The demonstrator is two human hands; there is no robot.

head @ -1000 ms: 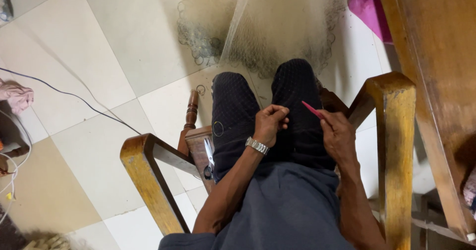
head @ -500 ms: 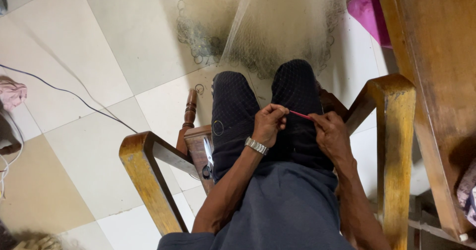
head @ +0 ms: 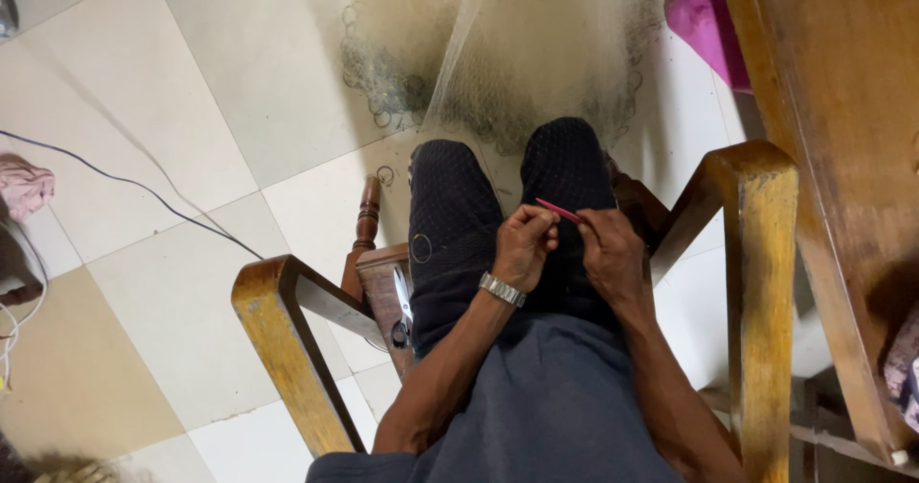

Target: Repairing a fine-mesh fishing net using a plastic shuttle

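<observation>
Red netting needle [head: 558, 211] over the knees, pinched at both ends btwn left hand [head: 523, 247] and right hand [head: 609, 253], fingers pressed together on it. Fine net [head: 536, 62] stretched taut to floor, prob. for tension. Scissors [head: 402, 320] on chair seat by left thigh, within reach.

So both hands sit dead centre over the lap, left hand [head: 522, 246] and right hand [head: 609, 253] just beside each other with a thin needle tool [head: 559, 211] bridging their fingertips, and the net [head: 536, 62] runs from the knees up toward 12 o'clock across the floor [head: 172, 292]. Chair arms flank the legs, left armrest [head: 278, 349] at 8 o'clock and right armrest [head: 761, 282] at 4 o'clock, with scissors [head: 402, 315] on the seat edge left of the thigh. A cable [head: 144, 191] trails off at 9 o'clock, wooden furniture [head: 833, 157] stands at 3 o'clock.
</observation>
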